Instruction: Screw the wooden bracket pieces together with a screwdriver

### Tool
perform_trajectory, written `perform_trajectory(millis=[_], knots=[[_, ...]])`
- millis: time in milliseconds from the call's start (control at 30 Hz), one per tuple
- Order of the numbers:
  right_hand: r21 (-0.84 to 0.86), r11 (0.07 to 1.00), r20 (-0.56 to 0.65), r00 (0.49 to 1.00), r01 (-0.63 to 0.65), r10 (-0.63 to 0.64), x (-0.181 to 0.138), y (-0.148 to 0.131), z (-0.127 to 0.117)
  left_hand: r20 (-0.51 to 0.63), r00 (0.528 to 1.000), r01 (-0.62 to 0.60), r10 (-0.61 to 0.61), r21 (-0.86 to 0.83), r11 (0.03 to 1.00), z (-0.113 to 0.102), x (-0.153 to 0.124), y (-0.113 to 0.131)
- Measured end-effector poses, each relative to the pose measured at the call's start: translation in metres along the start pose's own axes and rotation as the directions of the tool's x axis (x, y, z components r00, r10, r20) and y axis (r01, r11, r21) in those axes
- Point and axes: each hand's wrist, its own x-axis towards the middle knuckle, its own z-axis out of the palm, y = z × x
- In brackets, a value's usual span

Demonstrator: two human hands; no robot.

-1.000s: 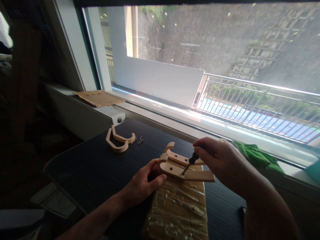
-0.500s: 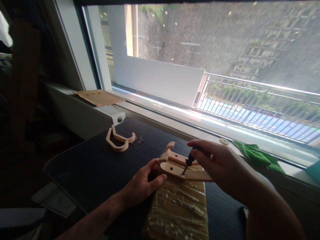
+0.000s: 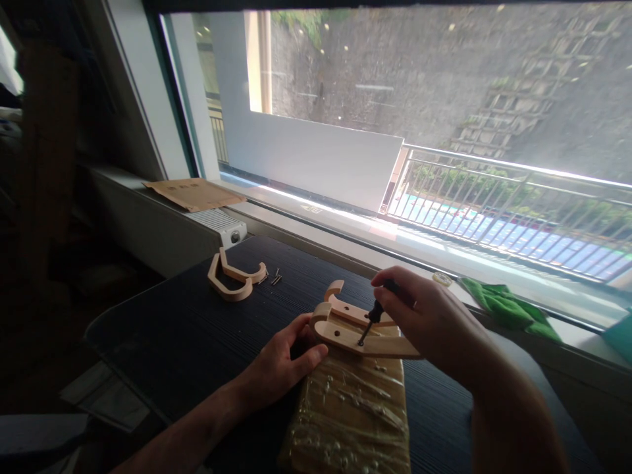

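Observation:
My right hand point(image 3: 434, 316) is closed round the black handle of a screwdriver point(image 3: 376, 311). Its tip meets a screw in the front wooden hook point(image 3: 345, 336), which lies on a tape-wrapped box point(image 3: 355, 415). My left hand point(image 3: 286, 355) grips the curled end of that hook, thumb in front near the box's edge and fingers behind, partly hidden. A second wooden hook point(image 3: 340, 306) lies just behind, with dark spots along it that may be holes or screws. My right hand hides part of both hooks.
Two more wooden hooks point(image 3: 232, 289) and several loose screws point(image 3: 276, 276) lie on the dark table point(image 3: 168, 322). On the sill are a brown envelope point(image 3: 195, 193), a green cloth point(image 3: 508, 306) and a roll of tape point(image 3: 442, 279). A large window stands behind.
The upper part of my right hand and the screwdriver handle have shifted slightly; the tip stays at the same screw. My left hand keeps its hold.

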Motion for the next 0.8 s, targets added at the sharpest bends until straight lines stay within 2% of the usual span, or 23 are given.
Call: perform_trajectory(millis=[167,467,533,700,800], knots=[[0.022,0.999,0.028,0.999,0.024,-0.024,0.001,-0.002,0.003,0.003,1.0,-0.015,0.015,-0.029,0.999,0.0,-0.001,0.001],[-0.12,0.987,-0.069,0.992,-0.111,0.103,0.009,0.004,0.01,0.012,1.0,-0.013,0.013,-0.004,1.0,0.0,-0.002,0.001],[-0.131,0.985,-0.066,0.993,-0.108,0.1,0.008,0.002,0.01,0.009,1.0,-0.009,0.009,0.005,1.0,0.0,-0.002,0.002],[0.037,0.999,0.065,0.998,0.004,-0.006,0.0,-0.005,0.003,-0.003,1.0,-0.014,0.015,0.015,1.0,-0.001,-0.001,0.002],[0.074,0.997,0.08,0.996,0.024,-0.03,-0.001,-0.005,0.001,0.007,1.0,-0.014,0.014,0.012,1.0,-0.001,-0.002,0.002]])
